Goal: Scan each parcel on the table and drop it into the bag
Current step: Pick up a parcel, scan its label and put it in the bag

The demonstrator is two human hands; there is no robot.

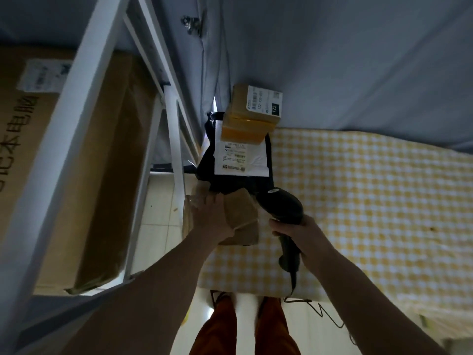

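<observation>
Leaning against a white metal frame at the far left stands a large flat cardboard carton, matte brown, printed with dark characters and bearing a pale label near its top. Grey fabric hangs as a backdrop behind the whole scene.

Next comes the left hand, its fingers curled over the near edge of a small brown cardboard parcel, gripping it from the left side. That parcel is tilted, one corner raised, and it rests on or against a second, flatter brown parcel beneath it; whether the two touch fully cannot be told. Both sit at the left edge of the table, which is covered in a yellow-and-white checked cloth with a soft, slightly creased surface.

Just beyond the hand lies a black plastic mailer, glossy and wrinkled, with a white printed shipping label on top. On its far end stands a taped cardboard box, its lower part wrapped in yellow tape and a white barcode label on its upper face.

Further right, the right hand is clenched round the handle of a black barcode scanner. Its rounded head points toward the gripped parcel, just beside it. A dark cable trails from the handle over the near table edge.
</observation>
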